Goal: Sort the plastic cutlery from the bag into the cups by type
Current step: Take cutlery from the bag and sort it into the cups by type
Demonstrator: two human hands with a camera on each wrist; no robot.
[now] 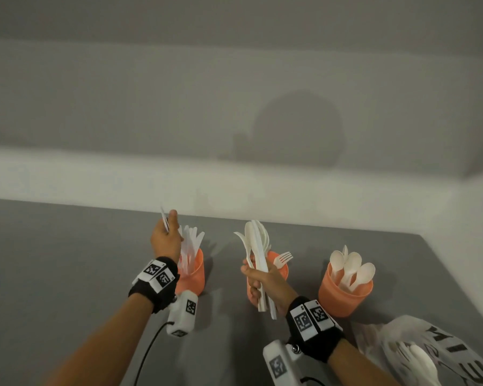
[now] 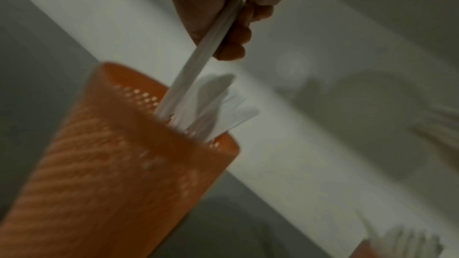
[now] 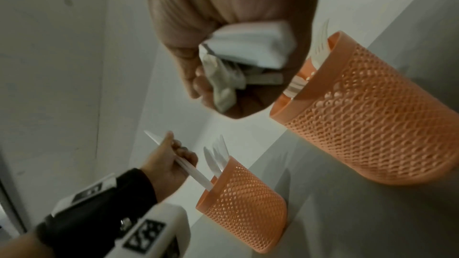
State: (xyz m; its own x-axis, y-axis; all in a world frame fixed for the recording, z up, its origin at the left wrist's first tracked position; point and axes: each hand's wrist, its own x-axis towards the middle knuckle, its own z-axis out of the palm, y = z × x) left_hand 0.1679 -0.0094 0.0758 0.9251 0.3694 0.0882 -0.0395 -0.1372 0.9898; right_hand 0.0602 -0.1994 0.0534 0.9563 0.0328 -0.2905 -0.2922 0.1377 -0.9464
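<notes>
We see the left hand [image 1: 165, 237] with fingers and thumb curled round a single white knife [image 3: 185, 165], whose lower end dips inside the rim of the left orange cup [image 1: 193, 270]; in the left wrist view the knife [image 2: 198, 56] slants down from the fist into that cup [image 2: 119, 174], among the other white knives [image 1: 191, 240] standing there. The right hand [image 1: 264, 282] clasps a mixed bundle of cutlery [image 1: 255, 246], upright, in front of the middle cup [image 1: 279, 264]; the right wrist view shows the handle ends [image 3: 246, 50] packed within the closed fingers. A fork [image 1: 283, 258] leans out of the middle cup. We find the right cup [image 1: 345, 292] holding spoons [image 1: 352, 267], bowls upward. The three latticed cups stand in a row on the grey table [image 1: 67, 260], well apart from one another. At the lower right lies the translucent bag [image 1: 418, 349] with dark lettering; white cutlery [image 1: 421, 360] shows through it, type unclear. Both wrists carry black bands with printed markers [image 1: 158, 273]
</notes>
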